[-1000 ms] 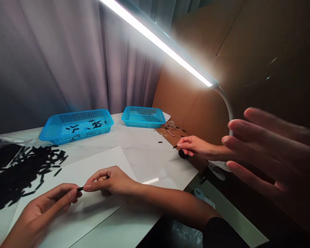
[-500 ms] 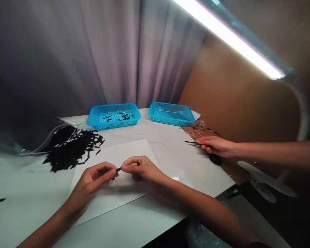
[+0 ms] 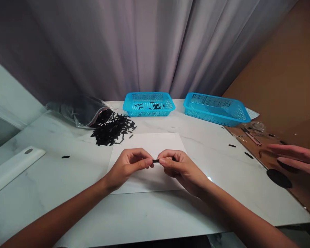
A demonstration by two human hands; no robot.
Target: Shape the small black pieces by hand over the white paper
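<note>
black strip [image 3: 155, 161] | between left fingers [image 3: 144, 164] and right fingers [image 3: 168, 163] | each pinching one end

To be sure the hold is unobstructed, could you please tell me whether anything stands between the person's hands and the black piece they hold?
Nothing visible does: the left hand and right hand pinch the black piece directly, one at each end, above the white sheet. The black heap lies apart.

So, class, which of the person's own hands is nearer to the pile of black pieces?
Left. In the picture, the left hand is below and right of the pile of black pieces; the right hand is farther right.
</note>
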